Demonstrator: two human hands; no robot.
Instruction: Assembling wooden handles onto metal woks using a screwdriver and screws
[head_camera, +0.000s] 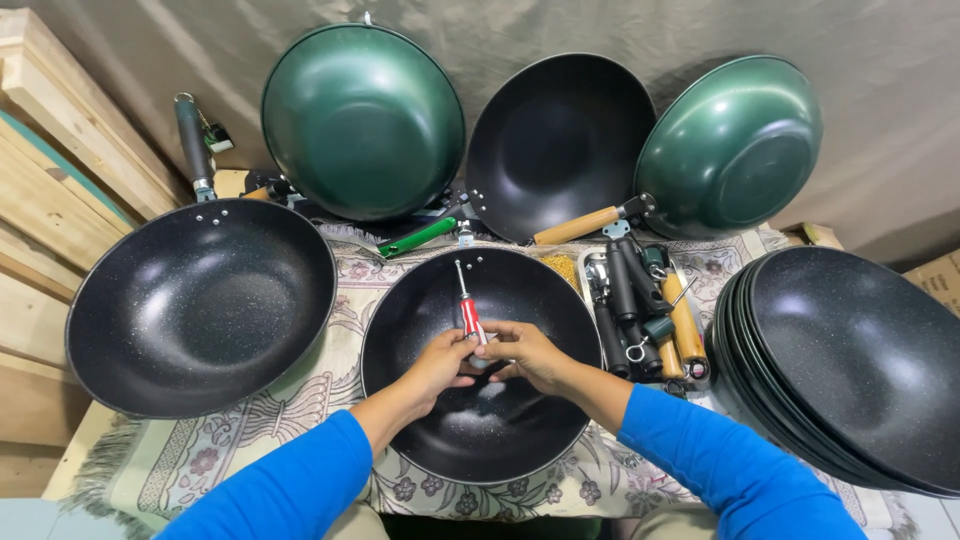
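Both hands meet over the black speckled handleless wok (480, 420) — right hand (527, 355) pinching the red-handled screwdriver (469, 313), shaft pointing away; left hand (440, 362) curled just beside, touching it.

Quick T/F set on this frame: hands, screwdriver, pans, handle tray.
1. Both hands meet over the middle black wok. True: the left hand and right hand are together inside it.
2. The screwdriver has a blue handle. False: its handle is red, and its shaft points away from the person.
3. The tray of loose handles sits right of the middle wok. True.
4. The stack of black pans is at the left edge. False: it is on the right; a single black wok with a handle lies on the left.
5. Three green woks lean against the backdrop. False: two green woks with a black one between.
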